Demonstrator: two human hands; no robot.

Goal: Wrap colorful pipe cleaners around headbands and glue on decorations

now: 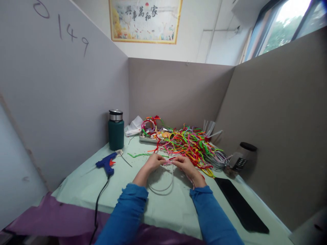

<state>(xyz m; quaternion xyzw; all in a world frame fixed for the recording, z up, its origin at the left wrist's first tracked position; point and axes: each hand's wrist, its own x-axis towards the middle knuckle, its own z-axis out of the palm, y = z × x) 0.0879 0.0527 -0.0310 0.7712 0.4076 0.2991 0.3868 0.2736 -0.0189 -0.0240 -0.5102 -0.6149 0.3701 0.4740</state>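
Fingers (161,160) of the left hand (152,163) and right hand (187,167) pinch the pink strand (168,163) between them at the far edge of the white ring (172,176) above the pale cloth (173,217), and small, snug turns under even tension would probably sit neatest.

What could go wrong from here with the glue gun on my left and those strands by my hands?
Your left sleeve could snag the black cord that runs off the front of the table and drag the glue gun with it. The heap of strands lies just beyond your right hand, so loose ends might tangle. The pink strand, pinched at the pale hoop by your left hand and right hand, could slip.
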